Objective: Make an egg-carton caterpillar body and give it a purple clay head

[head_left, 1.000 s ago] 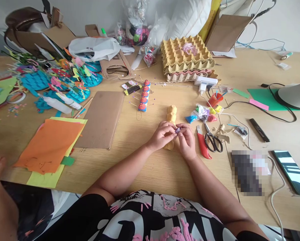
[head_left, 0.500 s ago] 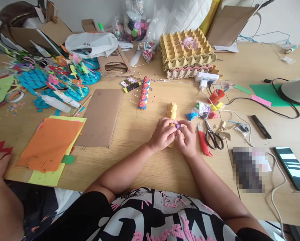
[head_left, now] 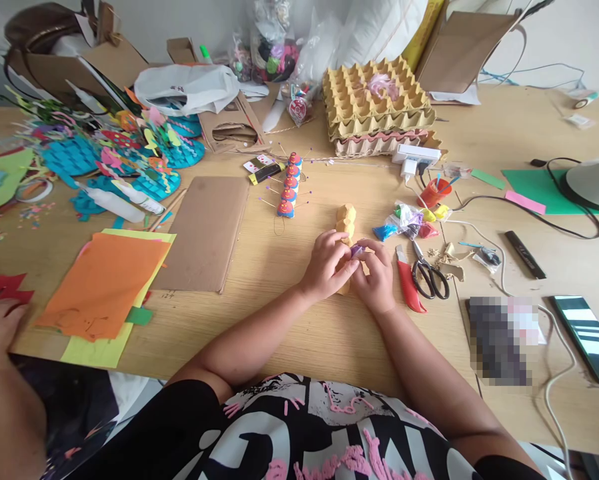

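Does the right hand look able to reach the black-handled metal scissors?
Probably yes: only the red-handled cutter lies between the right hand and scissors, though the hand is pinching a small purple piece.

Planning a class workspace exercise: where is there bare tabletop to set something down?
Bare wood lies between the brown cardboard and the left hand, and behind the green sheet, right of the egg trays. Crowded: around the blue woven pieces and scissors.

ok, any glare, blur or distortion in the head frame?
Head view, throughout: bright bands, likely glare, on the phone; pixelation masks a patch beside it; purple piece between left hand and right hand lacks fine detail; apparent wide-angle stretch toward edges.
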`<state>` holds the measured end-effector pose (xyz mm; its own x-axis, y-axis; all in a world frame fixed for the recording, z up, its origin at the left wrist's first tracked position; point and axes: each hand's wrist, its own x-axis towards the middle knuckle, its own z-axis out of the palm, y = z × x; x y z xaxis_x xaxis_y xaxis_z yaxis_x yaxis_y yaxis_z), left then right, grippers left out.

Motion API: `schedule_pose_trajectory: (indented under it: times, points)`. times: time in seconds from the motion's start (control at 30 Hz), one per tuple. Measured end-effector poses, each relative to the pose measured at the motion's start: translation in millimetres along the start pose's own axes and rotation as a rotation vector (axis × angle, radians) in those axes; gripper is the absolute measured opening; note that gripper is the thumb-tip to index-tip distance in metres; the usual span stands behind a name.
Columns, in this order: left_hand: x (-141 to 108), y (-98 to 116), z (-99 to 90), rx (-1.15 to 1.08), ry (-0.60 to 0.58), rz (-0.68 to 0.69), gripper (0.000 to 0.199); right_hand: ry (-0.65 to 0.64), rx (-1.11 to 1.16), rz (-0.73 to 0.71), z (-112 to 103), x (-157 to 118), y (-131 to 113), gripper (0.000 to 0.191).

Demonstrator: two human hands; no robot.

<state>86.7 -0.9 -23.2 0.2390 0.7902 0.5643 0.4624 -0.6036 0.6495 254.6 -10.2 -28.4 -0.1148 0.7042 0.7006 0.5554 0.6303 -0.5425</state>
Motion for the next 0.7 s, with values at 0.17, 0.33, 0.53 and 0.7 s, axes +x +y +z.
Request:
schedule_pose_trajectory:
  times: [0.17,0.33,0.53,0.7]
  points:
    - [-0.8,-0.5,2.2,-0.017,-0.032,-0.087,0.018,-0.042,-0.021,-0.021,-3.8,1.9,-1.0,0.013]
    - [1.1,-2.3,0.2,0.047,-0.042,-0.045,0.022,-0.068,-0.034,-0.034,-5.3,3.6,-3.7,0.012]
    - [-1.0,-5.2,2.6,0.197,-0.028,0.13,0.019,0.007,-0.026,-0.024,0.1,0.1,0.6,0.012]
    - [-1.7,-2.5,3.7,0.276,0.011,0.191,0.018,0.034,-0.088,-0.073,-0.2,0.0,-0.8,0.015]
